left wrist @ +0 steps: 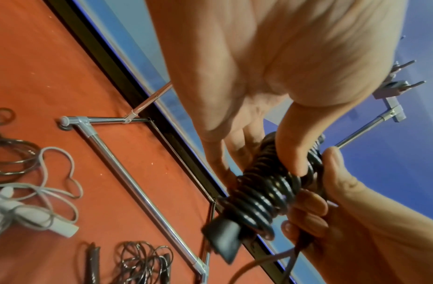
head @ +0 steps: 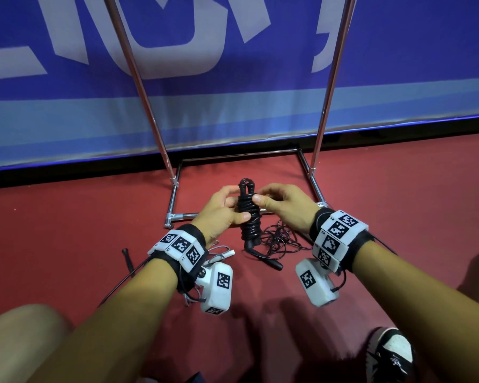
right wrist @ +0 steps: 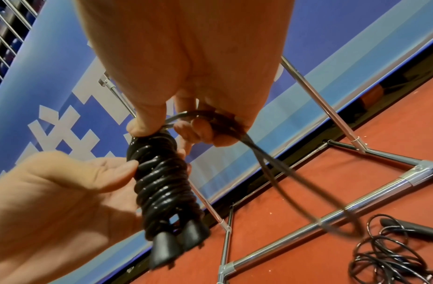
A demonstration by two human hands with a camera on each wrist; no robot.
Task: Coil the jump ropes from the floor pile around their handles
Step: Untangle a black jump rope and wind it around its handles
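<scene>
A black jump rope [head: 250,217] is wound in thick coils around its two handles and stands upright between my hands above the red floor. My left hand [head: 234,206] grips the coil's middle, its thumb [left wrist: 293,153] across the turns of the coil [left wrist: 264,192]. My right hand [head: 260,196] holds the top of the bundle; in the right wrist view its thumb [right wrist: 145,124] presses the top of the coil [right wrist: 162,182] while its fingers [right wrist: 203,132] pinch a loose length of rope [right wrist: 283,173] that trails down to the right. Both handle ends [right wrist: 176,244] stick out below.
A thin black rope pile [head: 280,241] with its handle [head: 271,261] lies on the floor under my hands. A grey rope [left wrist: 40,201] lies near my left wrist. A chrome rack base [head: 174,201] and a blue banner [head: 233,120] stand just beyond. My shoe [head: 390,352] is at lower right.
</scene>
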